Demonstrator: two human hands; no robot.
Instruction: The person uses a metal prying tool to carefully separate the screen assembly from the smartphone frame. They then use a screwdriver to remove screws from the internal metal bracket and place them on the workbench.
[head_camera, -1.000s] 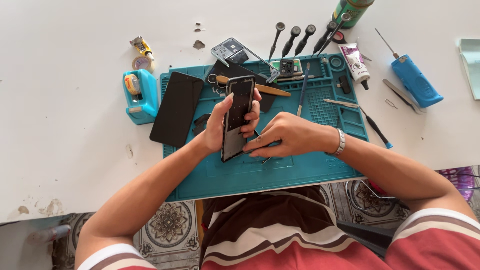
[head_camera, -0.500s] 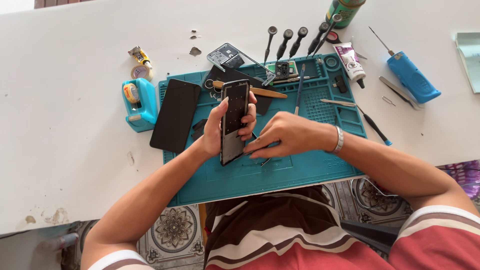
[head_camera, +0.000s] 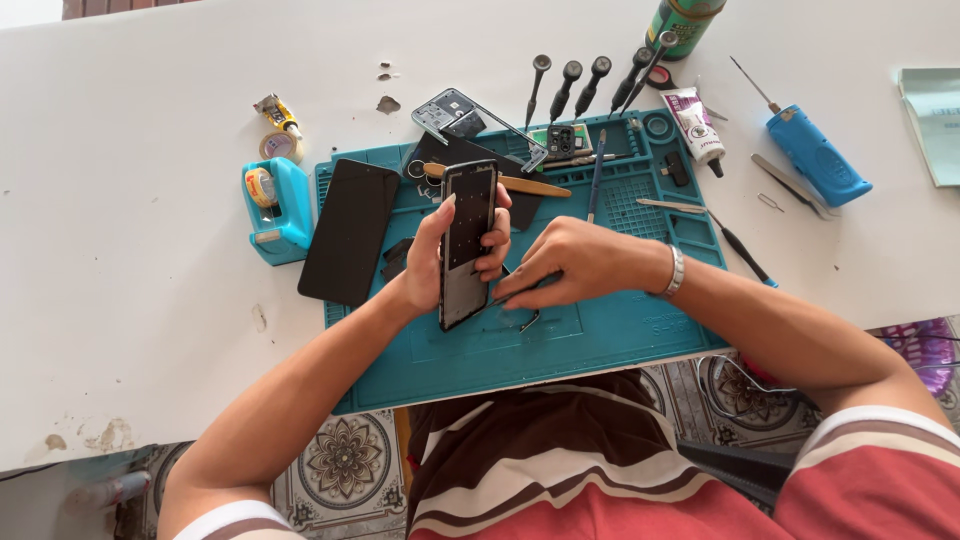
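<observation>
While the left hand (head_camera: 432, 255) grips the black, stripped phone frame (head_camera: 467, 242) upright over the teal rubber repair mat (head_camera: 600, 335), as it did half a second earlier, the right hand (head_camera: 575, 262) rests flat on that mat just right of the frame, fingers pressing thin metal tweezers (head_camera: 527, 318). Little has moved since. A black glass screen panel (head_camera: 349, 231) lies across the mat's left edge, on the white worktop (head_camera: 130, 250).

Tweezers (head_camera: 527, 318) mostly under right hand (head_camera: 580, 262)
</observation>
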